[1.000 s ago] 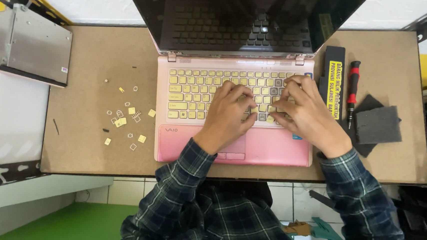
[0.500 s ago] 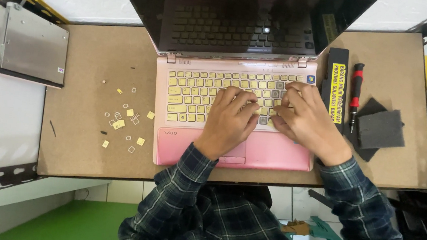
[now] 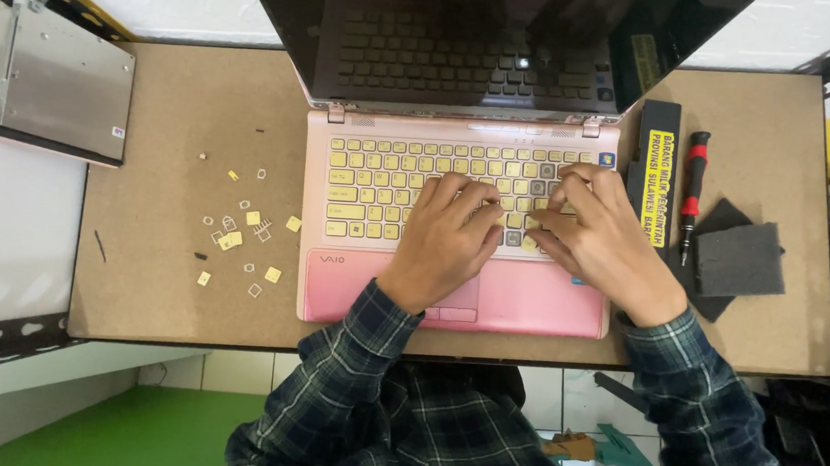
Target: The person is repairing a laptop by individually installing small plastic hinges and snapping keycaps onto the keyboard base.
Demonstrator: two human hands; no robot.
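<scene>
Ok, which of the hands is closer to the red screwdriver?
Right. The right hand rests on the keyboard's right end, just left of the screwdriver; the left hand sits mid-keyboard, farther away.

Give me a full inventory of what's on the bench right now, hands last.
pink laptop with yellow keys: one, open, table centre
brown board table: one, under everything
loose yellow keycaps and clips: several, left of laptop
silver metal drive: one, far left corner
black battery pack: one, right of laptop
red-and-black screwdriver: one, beside battery
grey foam pads: two, right
left hand: on keyboard
right hand: on keyboard
</scene>
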